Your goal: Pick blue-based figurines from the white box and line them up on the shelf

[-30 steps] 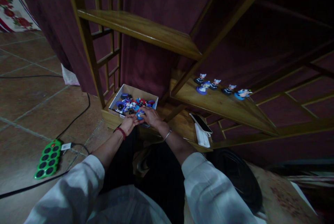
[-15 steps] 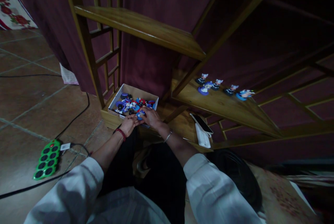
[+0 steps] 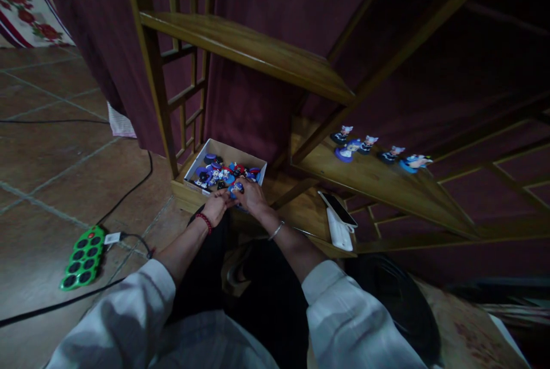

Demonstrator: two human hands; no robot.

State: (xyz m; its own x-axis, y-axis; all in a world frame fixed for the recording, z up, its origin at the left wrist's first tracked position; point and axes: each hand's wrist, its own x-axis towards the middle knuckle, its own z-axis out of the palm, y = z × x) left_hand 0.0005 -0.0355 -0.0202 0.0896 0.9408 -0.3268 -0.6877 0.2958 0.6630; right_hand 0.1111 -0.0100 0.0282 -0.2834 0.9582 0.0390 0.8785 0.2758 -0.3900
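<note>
A small blue figurine (image 3: 235, 188) is held between my two hands at the near edge of an open cardboard box (image 3: 253, 160). My left hand (image 3: 217, 206), with a red bead bracelet at its wrist, has its fingers closed at the figurine's lower side. From the right, my right hand (image 3: 251, 196) grips it with thumb and fingers. Inside the box lie several jumbled figurines (image 3: 221, 174) in blue, purple, red and black. On the wooden shelf to the right stand several more figurines, among them a purple-based one (image 3: 348, 150) and a blue-based one (image 3: 415, 163).
A phone (image 3: 338, 208) rests on a white object (image 3: 339, 232) on the lower board. An upper wooden shelf (image 3: 249, 51) juts out above the box. On the tiled floor at left lies a green power strip (image 3: 83, 257) with black cables. A black bag-like item (image 3: 391, 300) is at lower right.
The whole view has shifted, so the shelf and box appear slightly farther right. Both hands stay together around the blue figurine, with little change of grip.
</note>
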